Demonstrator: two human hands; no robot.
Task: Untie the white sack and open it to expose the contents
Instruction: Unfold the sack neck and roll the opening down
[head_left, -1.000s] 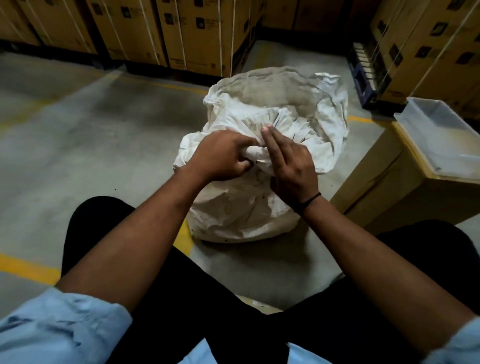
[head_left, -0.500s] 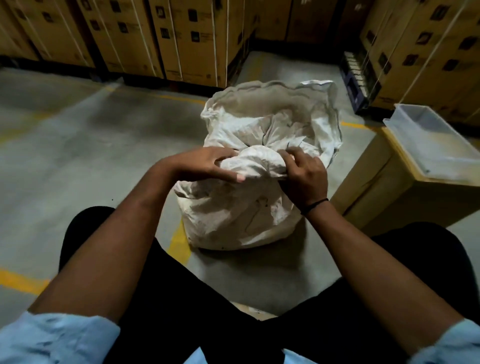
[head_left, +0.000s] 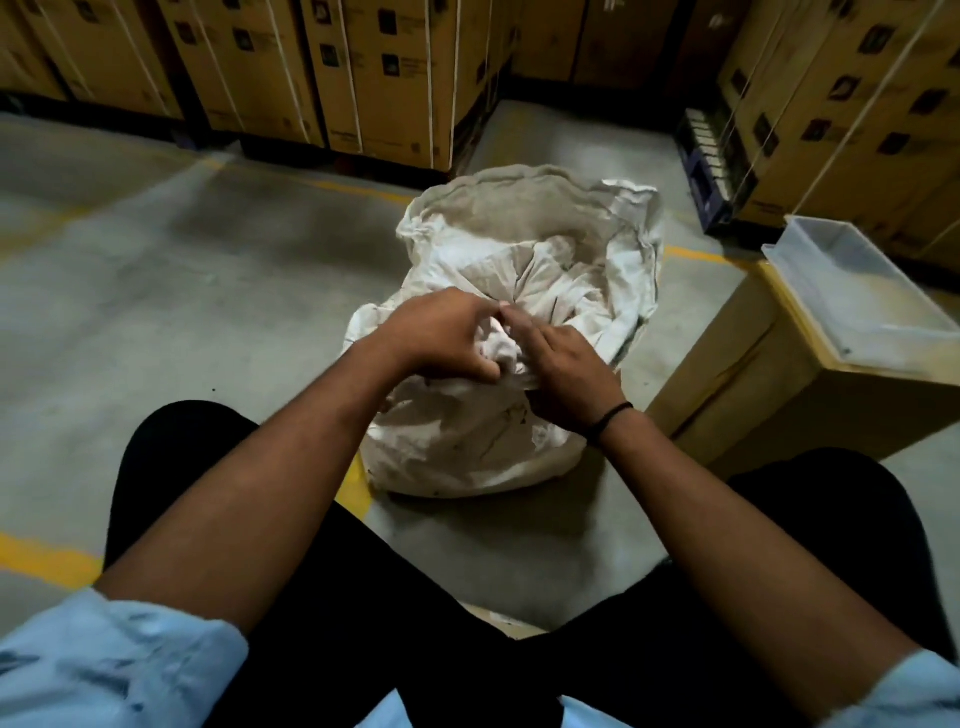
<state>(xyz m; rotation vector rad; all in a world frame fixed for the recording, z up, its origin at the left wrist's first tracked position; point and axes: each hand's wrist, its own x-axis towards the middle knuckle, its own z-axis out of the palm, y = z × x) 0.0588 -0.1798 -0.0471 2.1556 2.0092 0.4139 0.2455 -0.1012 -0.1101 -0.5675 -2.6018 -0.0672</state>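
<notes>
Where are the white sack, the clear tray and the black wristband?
white sack (head_left: 460, 447): head view, lower front cloth.
clear tray (head_left: 852, 278): head view, bare inner floor.
black wristband (head_left: 612, 417): head view, band on right wrist.

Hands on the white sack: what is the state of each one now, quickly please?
Left hand: closed, gripping the bunched neck of the white sack.
Right hand: rests on the same bunch; whether it grips cannot be told.

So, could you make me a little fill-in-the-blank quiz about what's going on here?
1. The left hand and right hand both touch the white ____.
2. The black band circles the ____ wrist.
3. The clear tray rests on a cardboard ____.
Answers: sack; right; box.
</notes>
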